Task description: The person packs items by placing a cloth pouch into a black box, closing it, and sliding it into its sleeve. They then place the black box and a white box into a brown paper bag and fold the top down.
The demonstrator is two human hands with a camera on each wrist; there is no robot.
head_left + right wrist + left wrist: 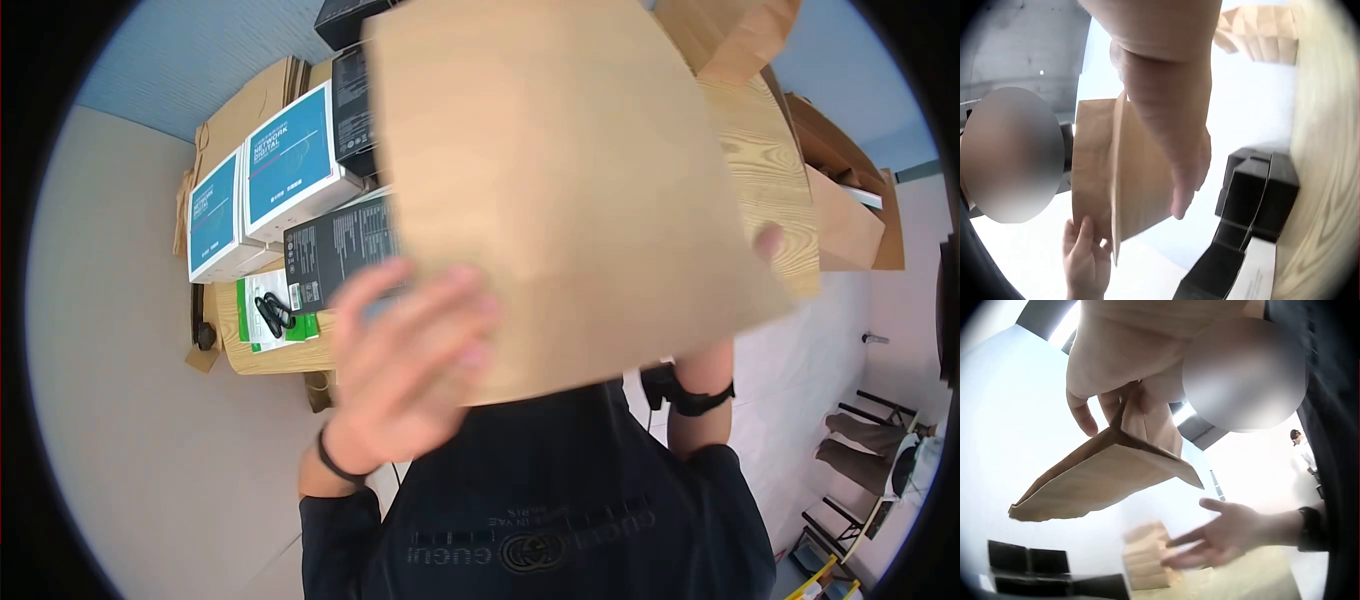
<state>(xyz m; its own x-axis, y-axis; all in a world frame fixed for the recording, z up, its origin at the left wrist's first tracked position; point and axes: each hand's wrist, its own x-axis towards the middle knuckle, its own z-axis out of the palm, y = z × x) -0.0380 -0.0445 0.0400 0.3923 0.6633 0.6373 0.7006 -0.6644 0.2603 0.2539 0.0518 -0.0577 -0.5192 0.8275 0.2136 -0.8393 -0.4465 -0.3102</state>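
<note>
A flat brown paper bag [560, 200] is held up before the chest, covering much of the table in the head view. My left hand [410, 350] is at its lower left edge, blurred. From the left wrist view, its thumb and fingers pinch the folded bag's edge, and the bag's panels spread below. Mostly hidden behind the bag in the head view, my right hand [1229, 534] appears in the left wrist view with straight, spread fingers, apart from the paper. The right wrist view has its extended fingers [1182, 203] beside the bag's face.
Blue-and-white boxes [290, 160] and black boxes [340, 250] stack on the left of the wooden table [300, 355]. A coiled black cable [273, 313] lies on a green-and-white packet. Another paper bag [735, 35] stands at the far right, near a cardboard box [850, 215].
</note>
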